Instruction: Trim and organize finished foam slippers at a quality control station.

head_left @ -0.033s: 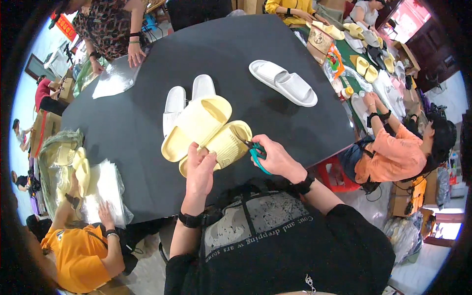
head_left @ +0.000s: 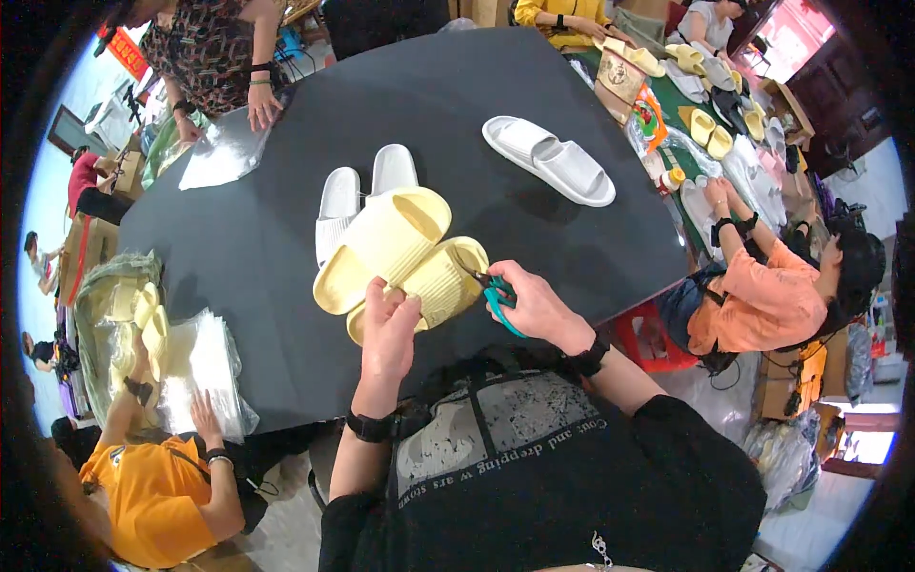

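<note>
My left hand (head_left: 387, 329) is closed on a pair of pale yellow slippers, fingers and thumb pinching them at their near side. The upper yellow slipper (head_left: 386, 243) overlaps the lower yellow slipper (head_left: 443, 286). In my right hand (head_left: 534, 300) are small teal-handled pliers (head_left: 500, 307), whose dark jaws reach into the opening of the lower slipper. What the jaws touch is too small to tell. Behind the yellow pair, two white slippers (head_left: 393, 170) lie partly covered on the dark table. Another white pair (head_left: 550, 160) rests farther right.
The dark table (head_left: 286, 362) spreads before me. At the left, a person in orange (head_left: 157, 496) handles yellow slippers (head_left: 152, 329) beside clear plastic bags (head_left: 200, 367). Across, another person's hands touch a clear sheet (head_left: 226, 154). A second table at right holds many slippers (head_left: 710, 133).
The yellow pair in my left hand has shifted very slightly. At the left, the co-worker's yellow slippers have tilted a little. My hands stay nearly where they were.
</note>
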Demonstrator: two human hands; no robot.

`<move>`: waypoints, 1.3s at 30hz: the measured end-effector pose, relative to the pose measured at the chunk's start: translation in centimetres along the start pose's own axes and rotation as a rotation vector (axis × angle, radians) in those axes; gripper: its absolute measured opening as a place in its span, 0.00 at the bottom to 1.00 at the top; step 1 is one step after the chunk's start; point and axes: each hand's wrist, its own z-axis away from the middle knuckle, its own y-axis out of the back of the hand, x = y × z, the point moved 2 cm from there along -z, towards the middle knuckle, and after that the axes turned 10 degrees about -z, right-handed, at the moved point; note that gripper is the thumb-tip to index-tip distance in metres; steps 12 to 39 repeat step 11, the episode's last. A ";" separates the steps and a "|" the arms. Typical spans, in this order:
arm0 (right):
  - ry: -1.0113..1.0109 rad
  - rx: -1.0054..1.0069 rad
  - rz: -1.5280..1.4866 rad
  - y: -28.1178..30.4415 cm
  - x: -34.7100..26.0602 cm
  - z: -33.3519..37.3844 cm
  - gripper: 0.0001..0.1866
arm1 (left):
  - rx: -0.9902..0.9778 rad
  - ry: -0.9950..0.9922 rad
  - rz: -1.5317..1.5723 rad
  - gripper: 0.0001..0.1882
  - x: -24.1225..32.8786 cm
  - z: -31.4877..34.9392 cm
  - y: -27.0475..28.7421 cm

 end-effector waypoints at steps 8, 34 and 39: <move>0.046 0.057 0.066 0.1 -0.5 -0.5 0.19 | -0.075 0.039 -0.135 0.28 -1.0 0.2 0.3; 0.017 0.043 0.079 0.0 -0.8 -0.8 0.22 | -0.124 0.082 -0.170 0.28 -1.0 0.2 0.3; 0.017 0.043 0.079 0.0 -0.8 -0.8 0.22 | -0.124 0.082 -0.170 0.28 -1.0 0.2 0.3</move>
